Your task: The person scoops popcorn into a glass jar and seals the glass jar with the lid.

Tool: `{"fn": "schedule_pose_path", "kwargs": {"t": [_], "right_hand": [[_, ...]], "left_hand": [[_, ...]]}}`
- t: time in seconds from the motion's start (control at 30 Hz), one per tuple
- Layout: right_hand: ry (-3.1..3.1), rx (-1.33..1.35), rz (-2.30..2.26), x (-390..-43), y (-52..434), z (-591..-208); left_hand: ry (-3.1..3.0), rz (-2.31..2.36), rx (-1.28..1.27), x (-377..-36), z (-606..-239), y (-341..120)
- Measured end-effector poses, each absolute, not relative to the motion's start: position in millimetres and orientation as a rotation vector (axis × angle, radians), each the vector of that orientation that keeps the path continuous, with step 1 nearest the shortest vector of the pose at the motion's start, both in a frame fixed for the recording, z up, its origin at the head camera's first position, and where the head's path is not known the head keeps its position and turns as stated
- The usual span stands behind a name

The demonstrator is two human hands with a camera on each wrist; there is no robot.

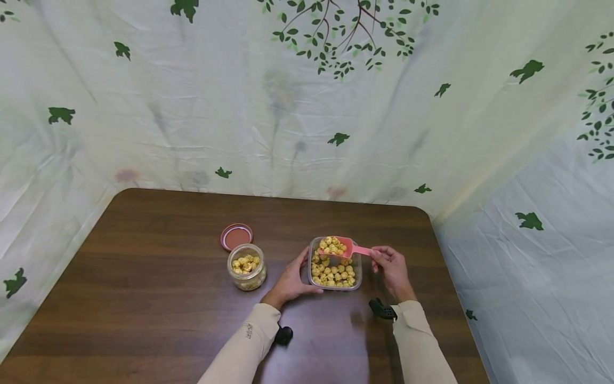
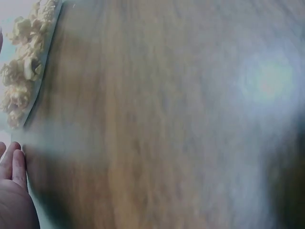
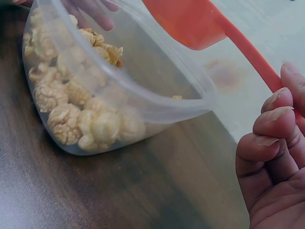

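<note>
— What's looking risky, starting closest to us?

— The left hand (image 1: 291,280) is holding the clear container (image 1: 359,272), thumb lying along its near side and fingers along its left wall. If that hold were loosening, a knock could be sliding the container toward the table's (image 1: 144,298) right edge, the nearer of the two side edges.

— And the glass jar (image 1: 249,279)?

— It's standing open to the left of that hand, holding popcorn (image 1: 245,264); a swinging left sleeve (image 1: 244,341) could be toppling it.

— How is the right hand (image 1: 392,271) doing?

— It's pinching the handle of the pink scoop (image 1: 353,247), which is hovering over the container's far half and carrying a heap of popcorn. With fingers gripping only the handle's end, a slight twist could be spilling pieces past the rim.

— Anything beyond?

— The red lid (image 1: 236,237) is lying behind the jar, nearest the table's far edge. I can't tell whether they're touching; if they are, pushing the jar could be nudging the lid along too.
</note>
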State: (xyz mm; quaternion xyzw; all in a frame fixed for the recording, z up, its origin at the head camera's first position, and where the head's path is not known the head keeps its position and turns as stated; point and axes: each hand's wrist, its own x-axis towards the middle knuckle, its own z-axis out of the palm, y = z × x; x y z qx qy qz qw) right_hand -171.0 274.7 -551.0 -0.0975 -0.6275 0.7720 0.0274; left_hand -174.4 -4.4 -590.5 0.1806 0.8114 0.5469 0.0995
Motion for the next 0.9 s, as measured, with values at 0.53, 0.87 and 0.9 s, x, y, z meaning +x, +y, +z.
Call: {"fn": "schedule_pose_path", "kwargs": {"t": [0.53, 0.87, 0.9], "right_hand": [[-2.012, -0.252, 2.357, -177, 261, -519], [-2.029, -0.158, 2.364, -181, 246, -500], [-2.03, -0.155, 2.365, -181, 245, -498]], "left_hand": [[2.499, 1.435, 0.498, -177, -567, -29], [2.524, 1.495, 0.452, -178, -551, -40], [2.522, 1.504, 0.445, -178, -550, -41]]}}
